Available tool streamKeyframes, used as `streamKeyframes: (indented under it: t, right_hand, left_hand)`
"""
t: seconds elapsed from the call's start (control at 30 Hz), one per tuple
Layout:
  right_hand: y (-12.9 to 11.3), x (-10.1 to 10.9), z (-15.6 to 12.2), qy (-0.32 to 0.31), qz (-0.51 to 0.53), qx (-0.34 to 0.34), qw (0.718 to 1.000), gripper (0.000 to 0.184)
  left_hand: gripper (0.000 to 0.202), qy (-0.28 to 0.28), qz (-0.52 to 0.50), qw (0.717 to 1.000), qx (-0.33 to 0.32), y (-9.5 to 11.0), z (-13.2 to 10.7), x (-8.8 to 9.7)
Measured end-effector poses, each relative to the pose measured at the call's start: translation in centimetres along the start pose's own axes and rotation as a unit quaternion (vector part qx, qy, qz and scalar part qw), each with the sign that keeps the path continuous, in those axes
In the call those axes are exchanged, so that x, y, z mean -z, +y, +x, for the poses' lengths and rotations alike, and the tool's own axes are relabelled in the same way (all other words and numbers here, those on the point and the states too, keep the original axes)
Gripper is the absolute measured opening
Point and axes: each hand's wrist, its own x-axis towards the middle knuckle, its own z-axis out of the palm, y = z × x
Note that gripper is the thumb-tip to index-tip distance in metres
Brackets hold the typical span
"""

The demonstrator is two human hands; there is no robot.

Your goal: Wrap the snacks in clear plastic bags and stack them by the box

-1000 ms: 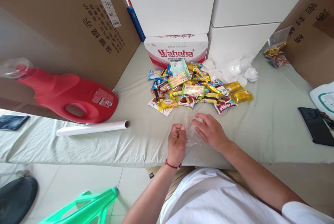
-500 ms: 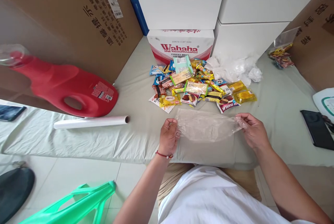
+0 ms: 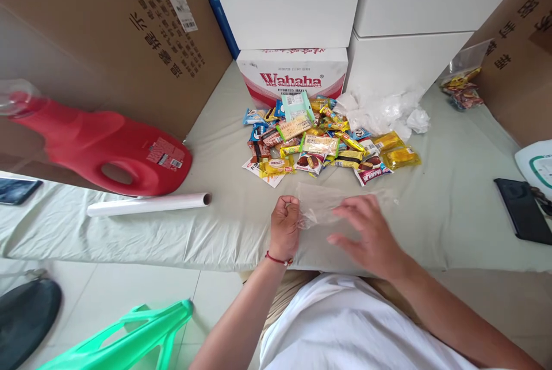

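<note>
A clear plastic bag (image 3: 317, 200) hangs just above the cloth near its front edge. My left hand (image 3: 285, 226) is closed on the bag's left end. My right hand (image 3: 366, 232) is over the right part of the bag with fingers apart, and hides some of it; no grip shows there. Just beyond both hands lies a pile of wrapped snacks (image 3: 321, 145), with biscuits, small cakes and bars in coloured wrappers. Crumpled clear plastic bags (image 3: 383, 111) lie at the pile's right.
A red detergent bottle (image 3: 112, 149) lies at left, behind a white roll (image 3: 149, 204). A Wahaba-style white and red carton (image 3: 293, 77) backs the pile. A black phone (image 3: 524, 209) and a bag of snacks (image 3: 463, 88) are at right. A green stool (image 3: 129, 332) stands below.
My right hand has let go of the bag's right end and moved left over it, fingers opened. My left hand keeps its hold. The view has shifted slightly.
</note>
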Motion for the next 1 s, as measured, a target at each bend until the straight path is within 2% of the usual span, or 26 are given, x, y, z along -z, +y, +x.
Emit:
streamKeyframes:
  t: [0.03,0.1,0.17,0.27,0.43,0.53,0.63,0.73,0.87,1.0]
  right_hand:
    - [-0.5,-1.5,0.2,-0.011,-0.01,0.013,1.0,0.031]
    - [-0.7,-3.9,0.5,-0.027,-0.005,0.013,1.0,0.021]
    - [-0.3,-5.1,0.9,-0.046,0.035,-0.004,0.998,0.017]
    - [0.1,-5.4,1.3,-0.049,0.1,-0.06,0.992,0.018]
    - [-0.4,-5.9,1.0,0.0,0.13,-0.126,0.984,0.019]
    - [-0.7,-6.4,0.6,0.03,0.183,-0.163,0.969,0.021]
    - [-0.6,-5.7,0.1,0.058,0.28,-0.238,0.928,0.023]
    - [-0.5,-3.8,-0.7,0.094,0.344,-0.298,0.886,0.024]
    - [-0.8,-1.1,-2.5,0.153,0.367,-0.31,0.864,0.018]
    - [-1.9,-0.3,-4.1,0.18,0.396,-0.316,0.843,0.018]
  left_hand:
    - [0.044,-0.002,0.004,1.0,-0.006,0.0,-0.2,-0.2]
    - [0.045,-0.005,0.01,1.0,-0.015,0.0,-0.4,-0.3]
    - [0.047,-0.008,0.004,1.0,-0.012,0.1,-0.6,-0.3]
    - [0.052,-0.022,-0.034,0.999,0.009,0.3,-1.0,-0.2]
    - [0.067,-0.022,-0.048,0.998,0.019,0.0,-2.1,-0.2]
    - [0.047,-0.029,-0.002,0.998,0.051,-0.4,-2.6,0.1]
    - [0.034,-0.019,-0.004,0.998,0.062,-0.1,-2.9,0.7]
    - [0.036,0.008,-0.066,0.995,0.073,0.9,-2.9,1.4]
    - [0.04,0.035,-0.145,0.986,0.078,2.0,-2.5,1.9]
    - [0.043,0.096,-0.125,0.987,0.013,1.8,-1.9,1.4]
